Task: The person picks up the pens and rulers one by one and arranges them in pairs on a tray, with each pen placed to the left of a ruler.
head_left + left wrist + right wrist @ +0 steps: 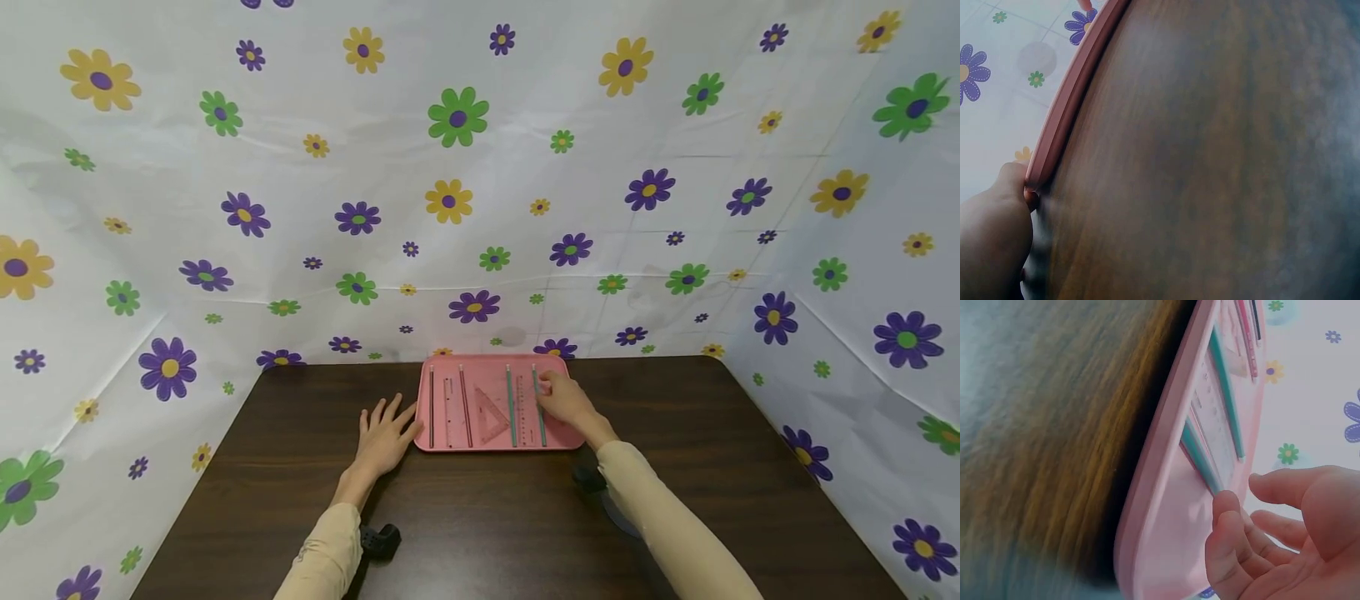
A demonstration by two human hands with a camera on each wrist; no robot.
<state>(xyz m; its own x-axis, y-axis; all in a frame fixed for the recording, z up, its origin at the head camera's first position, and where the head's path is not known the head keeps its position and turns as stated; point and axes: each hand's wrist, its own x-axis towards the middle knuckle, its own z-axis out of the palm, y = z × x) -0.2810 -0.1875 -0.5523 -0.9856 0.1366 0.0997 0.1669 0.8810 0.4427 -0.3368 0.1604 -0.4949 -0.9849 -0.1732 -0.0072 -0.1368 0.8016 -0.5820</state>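
Note:
A pink tray [561,437] lies on the table with pencils, rulers and a set square in it. My left hand [382,443] is at the tray's left side, its fingers spread, the fingertips nearest the tray right at its rim. Over the tray's right part, my right hand [567,403] has its fingertips at the rightmost green pencil [1200,458], thumb and fingers apart. Left of that pencil come a clear ruler [521,417], another green pencil [512,408], a clear triangular set square [491,423], a red pencil [466,408], a second ruler [448,412] and a black pencil [431,408].
The dark wooden table [487,517] reaches back to a white flower-patterned sheet [480,225], which also lines both sides. A black wrist device [380,542] sits at the left sleeve, with another dark one [588,477] by the right forearm.

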